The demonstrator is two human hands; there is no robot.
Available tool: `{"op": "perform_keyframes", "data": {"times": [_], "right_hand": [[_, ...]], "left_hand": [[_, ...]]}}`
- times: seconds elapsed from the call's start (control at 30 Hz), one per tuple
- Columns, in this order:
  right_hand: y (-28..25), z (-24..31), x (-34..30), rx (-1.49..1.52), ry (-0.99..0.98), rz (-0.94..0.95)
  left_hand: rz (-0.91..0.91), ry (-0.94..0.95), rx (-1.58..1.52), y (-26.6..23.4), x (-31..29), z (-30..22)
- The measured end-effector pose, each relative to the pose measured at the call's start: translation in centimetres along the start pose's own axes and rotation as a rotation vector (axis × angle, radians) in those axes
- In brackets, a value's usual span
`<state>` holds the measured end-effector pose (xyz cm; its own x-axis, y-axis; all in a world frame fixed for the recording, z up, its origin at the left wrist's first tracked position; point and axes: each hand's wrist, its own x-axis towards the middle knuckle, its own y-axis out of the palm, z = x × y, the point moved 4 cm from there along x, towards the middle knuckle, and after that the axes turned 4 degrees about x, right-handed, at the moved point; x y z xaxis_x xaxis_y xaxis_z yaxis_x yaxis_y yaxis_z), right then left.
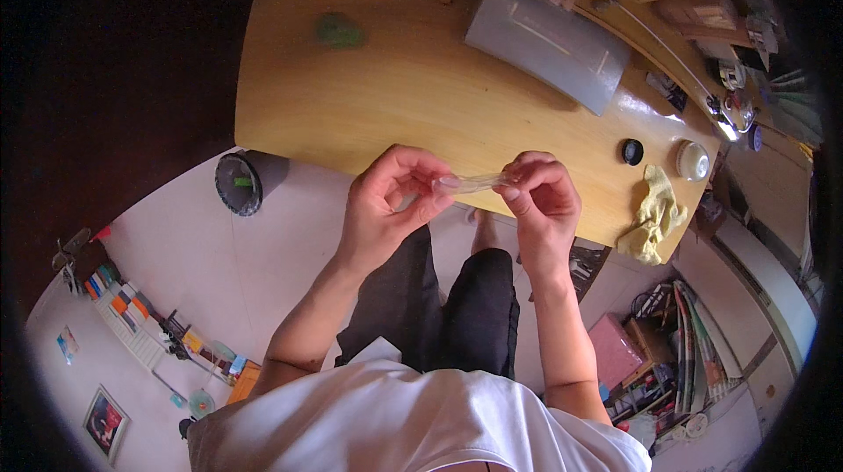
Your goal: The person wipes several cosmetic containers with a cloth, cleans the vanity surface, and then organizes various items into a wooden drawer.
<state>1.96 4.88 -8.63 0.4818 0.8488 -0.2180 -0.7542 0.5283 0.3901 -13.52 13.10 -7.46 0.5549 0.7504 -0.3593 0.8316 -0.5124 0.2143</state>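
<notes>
A clear, thin strip of plastic film [477, 183], twisted or bunched together, stretches between my two hands in front of the desk's near edge. My left hand [379, 208] pinches its left end between thumb and fingers. At the other end, the thumb and fingertips of my right hand [546, 208] are closed on the film. Both hands are raised above my lap. Whether the film is a bag or a loose sheet cannot be made out.
The wooden desk [378, 103] holds a green item [339, 30], a grey box [536, 46], a black round lid [631, 151], a white bowl-like container [692, 160] and a crumpled yellow cloth or glove [652, 217]. A lined bin [239, 184] stands at the left.
</notes>
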Motion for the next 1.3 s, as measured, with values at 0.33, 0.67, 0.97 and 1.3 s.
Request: {"op": "perform_keyframes", "data": {"times": [0.33, 0.67, 0.97, 1.3], "right_hand": [[5.0, 1.5, -2.0, -0.990, -0.889, 0.290], [5.4, 1.2, -1.7, -0.876, -0.559, 0.145], [2.7, -3.2, -2.2, -0.201, 0.268, -0.099], [2.2, -5.7, -4.2, -0.393, 0.428, 0.077]], "left_hand": [[0.005, -0.236, -0.531, -1.7, -0.5, 1.8], [0.019, -0.250, -0.466, -2.0, 0.3, 2.1], [0.075, -0.258, -0.193, -2.2, -0.8, 3.6], [-0.724, -0.469, -0.560, -25.8, -14.8, 13.0]]}}
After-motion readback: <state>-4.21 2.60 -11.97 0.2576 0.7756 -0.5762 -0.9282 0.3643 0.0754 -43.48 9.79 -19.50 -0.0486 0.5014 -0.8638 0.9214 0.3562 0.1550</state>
